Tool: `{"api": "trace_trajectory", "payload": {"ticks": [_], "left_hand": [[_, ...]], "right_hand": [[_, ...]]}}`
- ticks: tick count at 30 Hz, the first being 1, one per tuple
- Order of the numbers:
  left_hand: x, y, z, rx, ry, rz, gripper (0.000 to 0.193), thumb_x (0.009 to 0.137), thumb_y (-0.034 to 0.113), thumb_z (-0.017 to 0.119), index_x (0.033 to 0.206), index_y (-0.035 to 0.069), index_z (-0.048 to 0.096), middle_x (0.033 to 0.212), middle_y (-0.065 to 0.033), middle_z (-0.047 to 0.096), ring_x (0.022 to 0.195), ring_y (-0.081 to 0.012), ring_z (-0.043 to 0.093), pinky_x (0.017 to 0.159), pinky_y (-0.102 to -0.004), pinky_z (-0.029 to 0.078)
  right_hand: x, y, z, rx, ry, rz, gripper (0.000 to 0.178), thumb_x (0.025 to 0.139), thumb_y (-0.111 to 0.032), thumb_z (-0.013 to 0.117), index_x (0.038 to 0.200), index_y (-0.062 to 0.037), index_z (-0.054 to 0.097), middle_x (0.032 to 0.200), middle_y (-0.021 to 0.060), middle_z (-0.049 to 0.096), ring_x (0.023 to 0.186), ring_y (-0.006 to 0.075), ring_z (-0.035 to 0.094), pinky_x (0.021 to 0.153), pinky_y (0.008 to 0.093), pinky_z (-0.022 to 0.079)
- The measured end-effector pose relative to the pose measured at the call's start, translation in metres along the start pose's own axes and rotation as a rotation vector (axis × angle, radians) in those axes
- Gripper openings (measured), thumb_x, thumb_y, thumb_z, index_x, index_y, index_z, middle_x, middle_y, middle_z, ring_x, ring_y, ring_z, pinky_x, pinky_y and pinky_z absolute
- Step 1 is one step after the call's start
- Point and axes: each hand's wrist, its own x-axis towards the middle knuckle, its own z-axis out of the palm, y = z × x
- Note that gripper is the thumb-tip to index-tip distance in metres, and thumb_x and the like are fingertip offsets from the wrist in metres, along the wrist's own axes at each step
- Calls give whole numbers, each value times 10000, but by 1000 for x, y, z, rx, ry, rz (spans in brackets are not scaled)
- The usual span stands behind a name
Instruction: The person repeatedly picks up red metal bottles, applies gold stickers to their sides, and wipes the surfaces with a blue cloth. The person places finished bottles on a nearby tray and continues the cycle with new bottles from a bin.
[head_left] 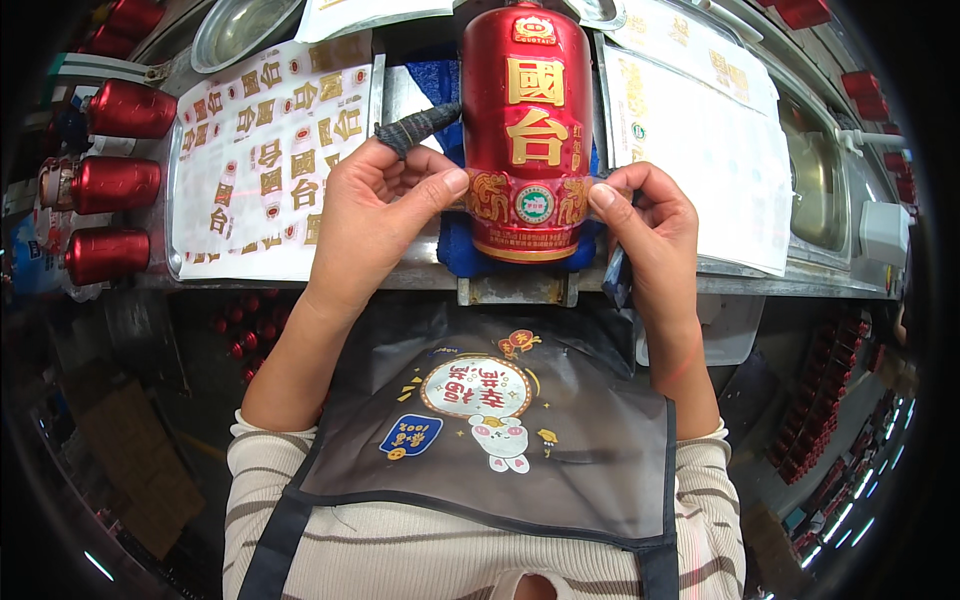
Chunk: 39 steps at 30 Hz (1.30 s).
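A glossy red bottle (490,130) with raised-looking gold characters lies on a blue cloth pad (455,250) in front of me. Across its lower part runs a decal strip (535,203) with gold patterns and a round green-and-white emblem. My left hand (385,190) pinches the strip's left end between thumb and fingers; dark wrapping covers its index finger, which points along the bottle's side. At the other end, my right hand (645,205) pinches the strip with thumb and index finger. A dark bluish flat tool (617,280) hangs below that hand's curled fingers, apparently held there too.
Decal sheets with gold characters (255,225) lie on a tray at left, and mostly white sheets (700,190) at right. Three red bottles (118,183) stand beyond the left tray. Metal basins (240,35) (815,180) sit at far left and right.
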Motion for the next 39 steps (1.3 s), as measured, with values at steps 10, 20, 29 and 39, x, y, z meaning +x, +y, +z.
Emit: {"api": "trace_trajectory", "payload": {"ticks": [10,20,29,39], "left_hand": [[4,-1,16,-118,-111,105,772,925,299,716,1501,-39,329,1461,-160,468,1365,-214,414,1133,-357,317],[7,-14,14,-72,-178,134,796,892,281,756,1489,-41,341,1472,-180,462,1381,-243,415,1153,-374,301],[8,-15,13,-99,-181,130,813,889,262,761,1507,-23,317,1502,-182,427,1405,-254,391,1163,-380,295],[6,-8,15,-96,-174,104,789,895,250,757,1485,-56,333,1484,-184,440,1396,-240,396,1168,-378,282]], "right_hand": [[5,-3,-3,-66,148,-145,231,959,-132,643,1150,-14,588,1062,50,647,683,17,531,600,175,423],[11,-2,5,-83,-117,-51,639,819,-212,817,1294,7,449,1241,130,530,763,61,617,666,176,498],[19,6,6,-55,-92,-94,658,779,-270,856,1242,12,483,1193,120,548,628,5,552,533,146,443],[21,6,6,1,-103,-71,637,800,-267,840,1242,15,477,1178,119,550,681,35,612,566,156,471]]}}
